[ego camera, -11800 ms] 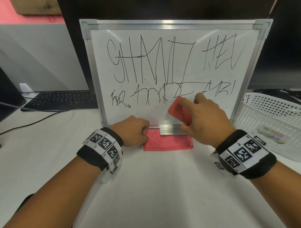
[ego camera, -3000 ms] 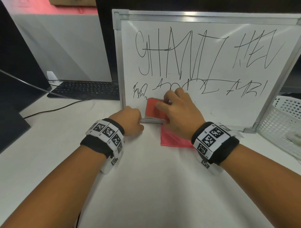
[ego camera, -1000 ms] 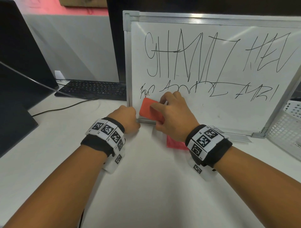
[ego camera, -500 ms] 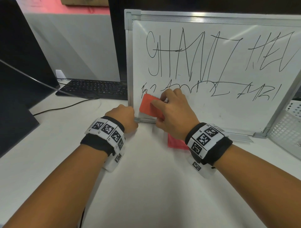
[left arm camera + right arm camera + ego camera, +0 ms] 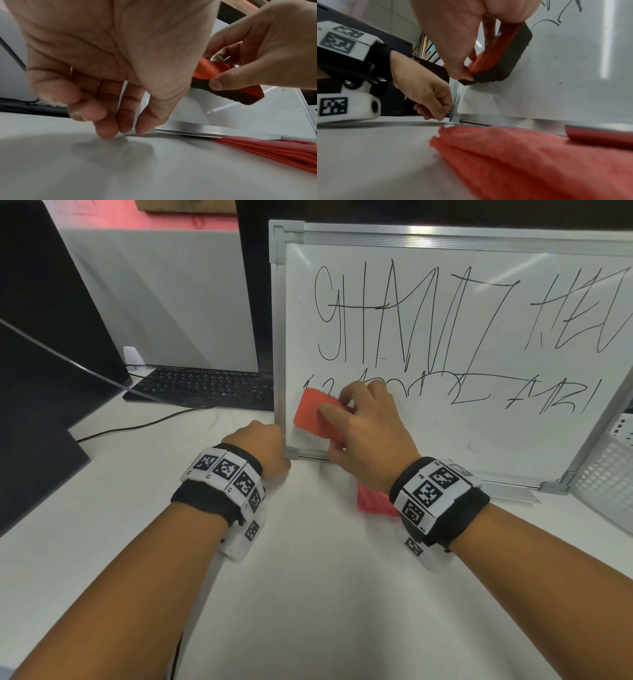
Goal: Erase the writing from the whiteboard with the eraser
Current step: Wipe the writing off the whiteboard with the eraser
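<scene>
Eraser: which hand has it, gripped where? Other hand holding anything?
Right hand holds the eraser by its long edges, felt against the whiteboard. Left hand pinches the board's bottom-left frame corner.

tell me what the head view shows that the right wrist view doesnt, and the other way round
Only the head view shows the big upper line of writing, the keyboard and the white basket.

Only the right wrist view shows the eraser's dark felt pad lying against the board.

Both show the right hand gripping the red eraser, the left hand at the whiteboard's lower left corner, and the red cloth on the table.
</scene>
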